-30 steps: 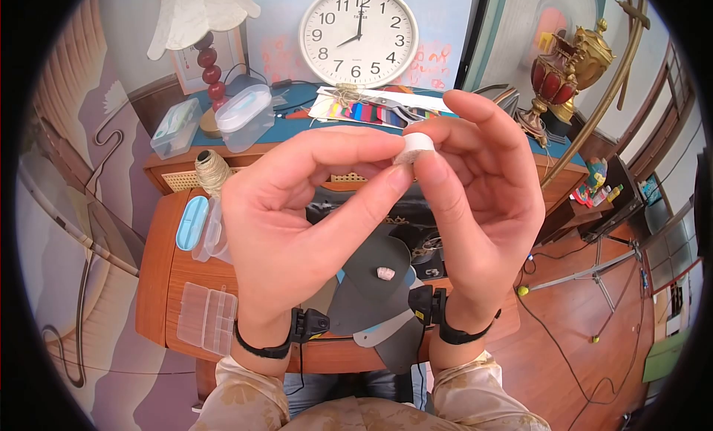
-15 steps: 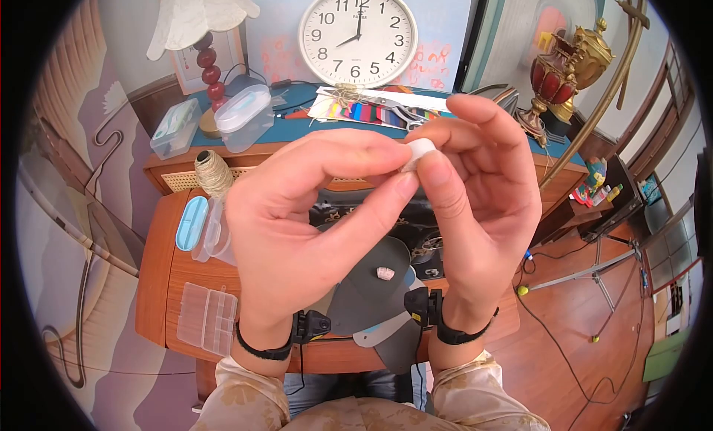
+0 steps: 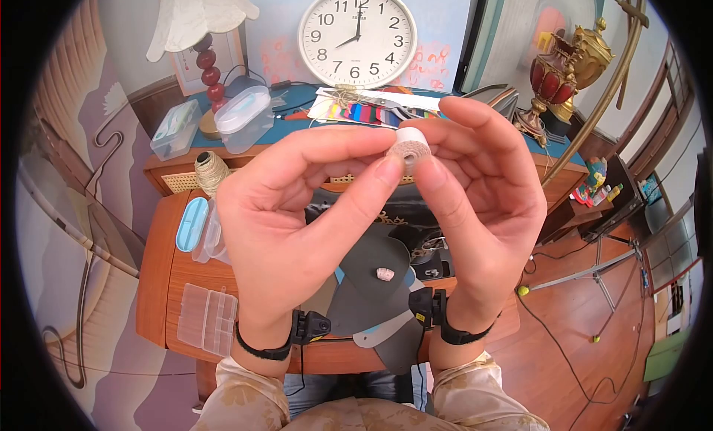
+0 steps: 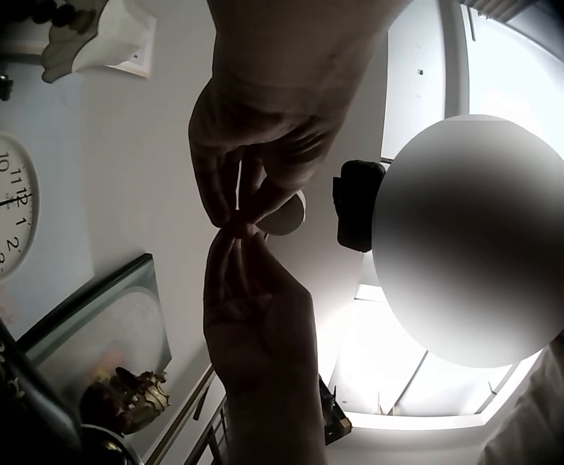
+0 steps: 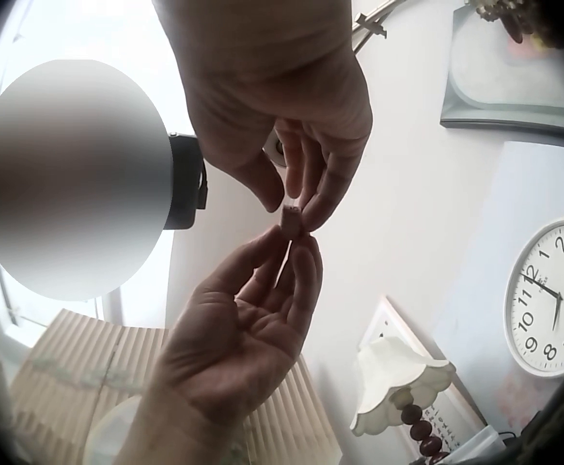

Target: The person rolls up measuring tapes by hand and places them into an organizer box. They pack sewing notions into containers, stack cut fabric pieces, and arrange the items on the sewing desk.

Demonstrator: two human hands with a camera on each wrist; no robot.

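Note:
A small white roll point(image 3: 411, 144), with a layered end and a small hole at its middle, is held up in front of the chest. My left hand point(image 3: 286, 216) pinches its left side between thumb and index finger. From the other side my right hand point(image 3: 486, 201) pinches it with thumb and index finger, its other fingers spread loosely. In the right wrist view the roll point(image 5: 291, 221) shows between both sets of fingertips. Below the hands, a small pinkish roll point(image 3: 385, 273) lies on dark grey sheets point(image 3: 356, 305).
A clear compartment box point(image 3: 206, 320) and a blue case point(image 3: 193, 223) lie on the left of the wooden table. Behind stand a thread cone point(image 3: 213, 172), clear plastic boxes point(image 3: 245, 118), scissors point(image 3: 401, 108) and a wall clock point(image 3: 358, 36). A black machine point(image 3: 408, 227) is partly hidden behind the hands.
The white roll has turned between the fingertips, so its layered end now faces the head camera. Both hands have shifted slightly and still pinch it; the pinkish roll has stayed put.

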